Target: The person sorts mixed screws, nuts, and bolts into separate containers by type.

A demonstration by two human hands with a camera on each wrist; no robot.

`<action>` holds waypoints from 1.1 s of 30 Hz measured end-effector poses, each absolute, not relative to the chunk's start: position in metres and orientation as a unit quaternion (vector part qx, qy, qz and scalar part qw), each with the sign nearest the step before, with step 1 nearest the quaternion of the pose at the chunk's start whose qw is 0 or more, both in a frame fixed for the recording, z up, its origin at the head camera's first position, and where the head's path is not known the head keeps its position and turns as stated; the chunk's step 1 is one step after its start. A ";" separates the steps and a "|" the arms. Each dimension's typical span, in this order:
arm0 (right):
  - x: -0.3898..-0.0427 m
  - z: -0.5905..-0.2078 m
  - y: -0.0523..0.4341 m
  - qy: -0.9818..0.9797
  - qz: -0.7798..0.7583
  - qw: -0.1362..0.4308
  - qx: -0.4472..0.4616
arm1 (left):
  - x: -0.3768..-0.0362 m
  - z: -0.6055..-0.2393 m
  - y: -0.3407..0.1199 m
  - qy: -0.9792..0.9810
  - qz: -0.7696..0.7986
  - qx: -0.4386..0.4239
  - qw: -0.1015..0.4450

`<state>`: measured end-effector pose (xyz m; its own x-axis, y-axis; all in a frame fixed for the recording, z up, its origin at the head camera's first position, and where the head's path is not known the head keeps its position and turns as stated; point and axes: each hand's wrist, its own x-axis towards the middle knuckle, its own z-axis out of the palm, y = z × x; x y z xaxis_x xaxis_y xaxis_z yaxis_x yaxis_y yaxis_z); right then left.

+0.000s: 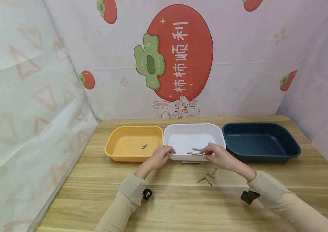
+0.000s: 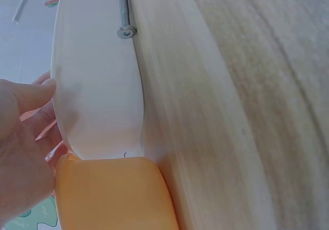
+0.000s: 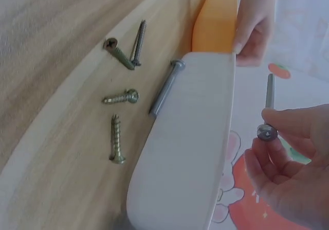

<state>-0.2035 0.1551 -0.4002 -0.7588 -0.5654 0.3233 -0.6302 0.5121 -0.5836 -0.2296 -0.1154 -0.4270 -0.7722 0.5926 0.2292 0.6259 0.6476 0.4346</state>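
My right hand (image 1: 221, 157) pinches a long bolt (image 1: 195, 154) by its head end, over the front rim of the white tray (image 1: 194, 126). In the right wrist view, the held bolt (image 3: 270, 92) shows a round head with a socket. A second long bolt (image 1: 196, 149) appears just behind it; whether it lies in the tray cannot be told. My left hand (image 1: 159, 157) grips the white tray's front-left rim, thumb outside and fingers inside. Another long bolt (image 1: 190, 162) lies on the table against the tray's front wall.
Several short screws (image 1: 208, 180) lie on the wooden table (image 1: 175, 209) before the right hand. Left of the white tray stands a yellow tray (image 1: 135, 128) holding small metal rings or nuts (image 1: 144, 146). A dark blue tray (image 1: 264, 158) stands at the right.
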 end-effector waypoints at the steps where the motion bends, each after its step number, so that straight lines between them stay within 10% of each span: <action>1: -0.205 -0.400 0.156 -0.869 0.352 0.048 0.343 | -0.230 -0.427 -0.115 -0.907 -0.252 -0.336 0.034; 33: -0.255 -0.383 0.170 -0.898 0.307 0.040 0.313 | -0.228 -0.426 -0.115 -0.908 -0.258 -0.330 0.025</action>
